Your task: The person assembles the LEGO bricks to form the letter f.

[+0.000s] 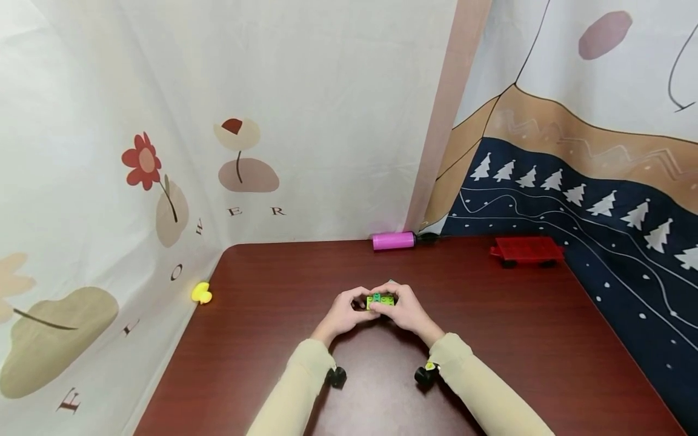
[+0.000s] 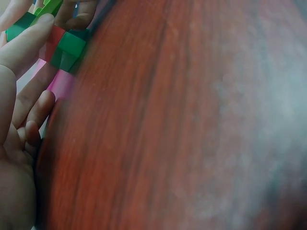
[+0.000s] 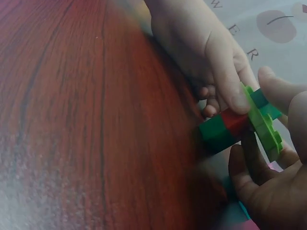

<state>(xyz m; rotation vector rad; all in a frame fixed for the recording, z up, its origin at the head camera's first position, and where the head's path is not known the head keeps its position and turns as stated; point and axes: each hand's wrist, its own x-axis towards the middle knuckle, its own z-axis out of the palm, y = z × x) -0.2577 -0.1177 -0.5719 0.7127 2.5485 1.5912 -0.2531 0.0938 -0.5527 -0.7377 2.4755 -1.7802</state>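
Pale sleeves (image 1: 297, 381) foremost; both hands (image 1: 406, 309) pinch brick stack (image 3: 234, 123): green, red, studded lime, teal.

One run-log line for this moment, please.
left hand: grips block stack | right hand: grips block stack | colours: lime, green, red | red cart: on table, far right

I face a reddish-brown, wood-grained desk (image 1: 229, 363), light (image 1: 376, 406) glaring off its near part. Pale cloth walls (image 1: 338, 91) stand behind it and to my left, printed with flowers (image 1: 146, 160) and letters (image 1: 234, 211); past a slanting pinkish stripe (image 1: 447, 115), the right wall (image 1: 518, 36) shows tan hills (image 1: 551, 115) and white trees (image 1: 602, 204) on navy.
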